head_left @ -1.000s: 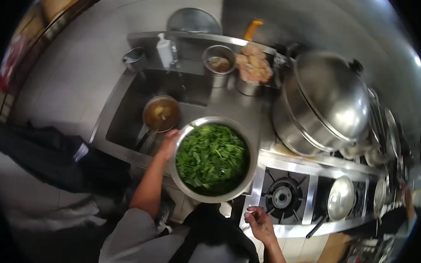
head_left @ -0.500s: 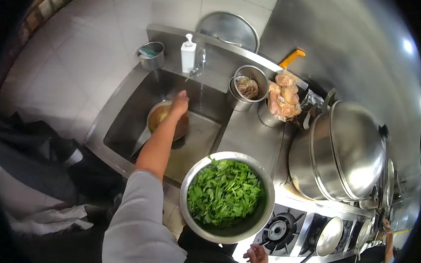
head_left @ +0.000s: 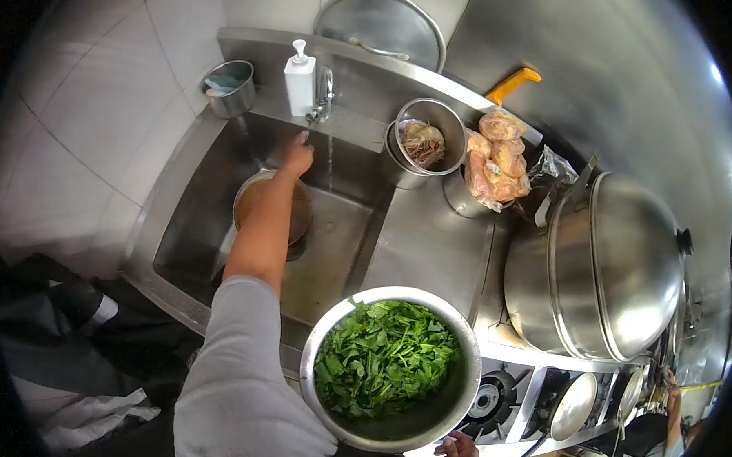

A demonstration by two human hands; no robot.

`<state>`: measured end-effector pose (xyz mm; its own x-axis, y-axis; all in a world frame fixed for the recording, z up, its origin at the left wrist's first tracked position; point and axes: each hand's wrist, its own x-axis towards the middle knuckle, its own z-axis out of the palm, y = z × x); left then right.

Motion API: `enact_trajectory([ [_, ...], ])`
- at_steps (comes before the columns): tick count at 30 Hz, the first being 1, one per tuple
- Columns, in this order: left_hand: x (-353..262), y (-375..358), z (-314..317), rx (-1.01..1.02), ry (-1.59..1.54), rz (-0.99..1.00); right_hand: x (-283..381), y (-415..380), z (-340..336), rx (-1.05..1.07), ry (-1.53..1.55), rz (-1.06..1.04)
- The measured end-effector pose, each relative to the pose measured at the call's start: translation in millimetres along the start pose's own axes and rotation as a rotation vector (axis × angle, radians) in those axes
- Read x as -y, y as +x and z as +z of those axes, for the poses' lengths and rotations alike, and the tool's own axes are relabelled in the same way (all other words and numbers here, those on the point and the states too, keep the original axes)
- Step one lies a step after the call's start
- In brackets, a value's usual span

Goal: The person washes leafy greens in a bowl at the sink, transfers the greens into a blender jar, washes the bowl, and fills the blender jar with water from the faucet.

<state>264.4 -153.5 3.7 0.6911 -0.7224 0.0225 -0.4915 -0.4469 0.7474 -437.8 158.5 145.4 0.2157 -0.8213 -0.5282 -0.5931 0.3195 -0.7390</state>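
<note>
Bowl: a wide steel bowl point(head_left: 473, 372) sits at the front edge of the bench point(head_left: 426, 251), beside the sink's right-hand front corner; what bears it underneath is hidden. More bare bench shows behind it than a second ago.
Greens: chopped leaves point(head_left: 385, 356) fill much of the bowl, heaped to its left.
Right hand: the person's right hand point(head_left: 458, 455) is just beside the bowl's near rim, fingers loosely bent and slightly apart, with nothing seen in it; contact with the rim cannot be told. It is closer to the rim than half a second ago.
Left hand: the biggest change. A second ago it was at the bowl's rim; the left hand point(head_left: 298, 154) is now over the sink point(head_left: 341, 236), towards its back edge, fingers mostly folded, one pointing up. The two hands are well apart. By this, the left hand's work seems to have passed from bowl to tap.
Tap: the tap point(head_left: 324, 96) stands just beyond those fingertips; whether they touch it cannot be told.
Pan: a pan of brown liquid point(head_left: 304, 216) lies in the sink, partly hidden by the left forearm.
Soap bottle: the white bottle point(head_left: 299, 87) stands beside the tap, along the sink's back edge.
</note>
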Motion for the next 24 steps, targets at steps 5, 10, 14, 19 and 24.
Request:
enact_trajectory([
  [5, -29, -26, -16, 0.050, -0.286, -0.106, -8, 21, 0, 0.095, 0.021, 0.001],
  [10, -25, -36, -12, 0.053, -0.329, -0.169, 50, 31, 11, -0.005, 0.134, -0.068],
  [14, -102, -170, -79, 0.406, -0.360, -0.046, 30, 54, 15, -0.133, 0.059, -0.139],
  [19, -138, -357, -107, 0.507, -0.249, -0.053, 57, 78, 23, -0.008, 0.168, -0.174],
  [24, -79, -390, -80, 0.326, -0.314, -0.132, 57, 84, 46, -0.236, -0.024, -0.395],
])
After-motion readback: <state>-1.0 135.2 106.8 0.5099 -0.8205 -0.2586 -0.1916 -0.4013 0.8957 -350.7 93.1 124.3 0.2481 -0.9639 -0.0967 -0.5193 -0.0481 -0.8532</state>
